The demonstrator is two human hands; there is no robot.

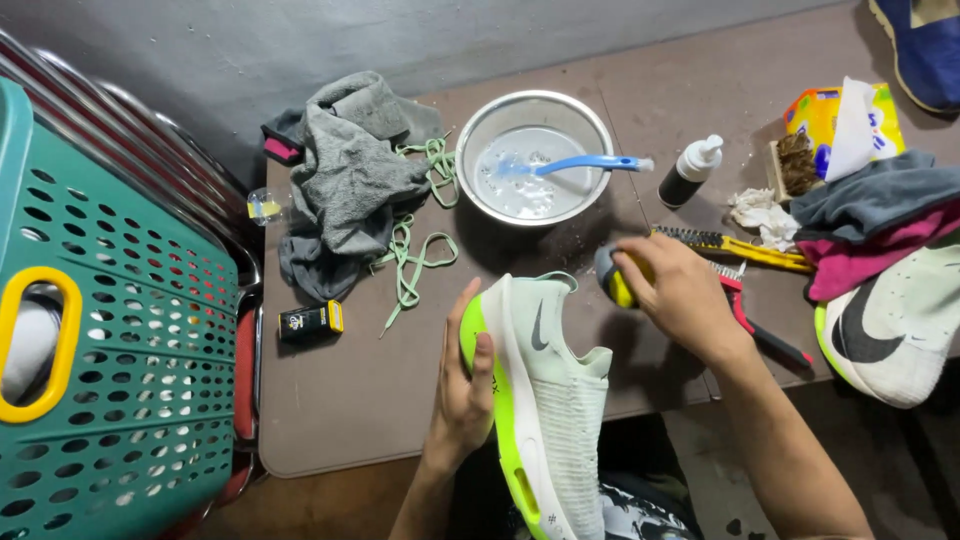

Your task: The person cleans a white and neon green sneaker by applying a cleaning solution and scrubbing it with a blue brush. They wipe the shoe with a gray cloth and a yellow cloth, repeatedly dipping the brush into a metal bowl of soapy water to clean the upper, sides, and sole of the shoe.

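Note:
My left hand grips the heel of a pale sneaker with a neon green sole, held on its side over the table's front edge. My right hand is closed around a small yellow and grey brush, just to the right of the shoe's collar. Behind them stands a steel bowl of soapy water with a blue toothbrush resting across it.
Brown table. Grey cloth and green laces at back left, small black box. Black squeeze bottle, yellow wire brush, red-handled tool, second sneaker, cloths at right. Green plastic basket on left.

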